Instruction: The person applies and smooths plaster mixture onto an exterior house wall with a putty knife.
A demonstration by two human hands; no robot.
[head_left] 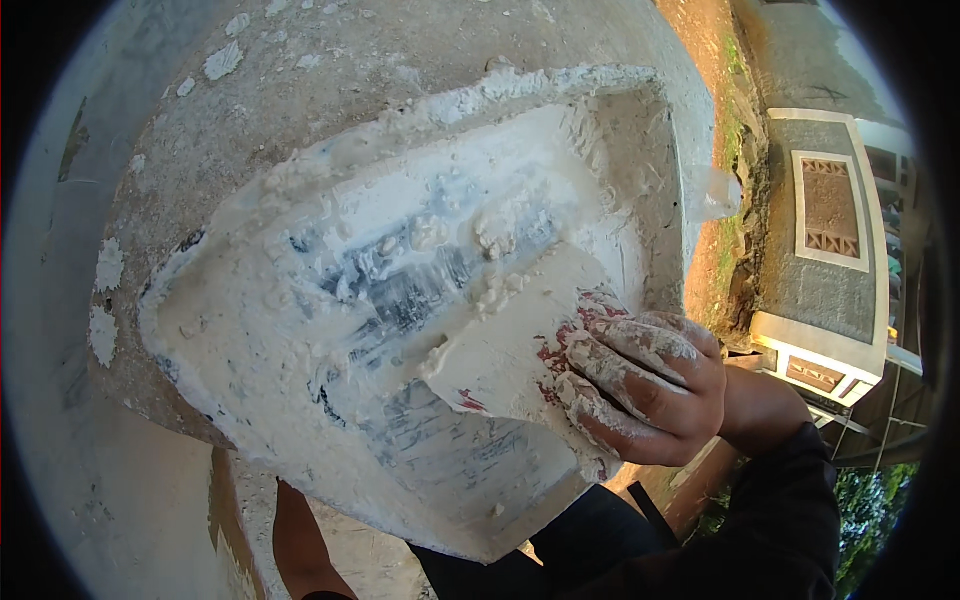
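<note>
My right hand (650, 385), smeared with white paste, is closed on a flat scraper (500, 350). Paste coats most of the scraper; bits of red show through near my fingers. Its blade lies against the bottom of a paste-crusted tub (640, 190), low-walled and tapering toward the left. Wet whitish plaster (250, 320) covers much of the inside, with lumps beyond the blade. Dark bluish streaks show where the layer is thin. Below the tub's lower left edge my left forearm (300, 545) appears; the tub hides that hand and its fingers.
The tub rests over a rough grey concrete surface (330, 45) spotted with dried plaster. A translucent cup (712, 193) stands by the tub's right end. A smooth wall (45, 350) runs along the left. Beyond the right side lie bare earth (712, 270) and a grey building (825, 290).
</note>
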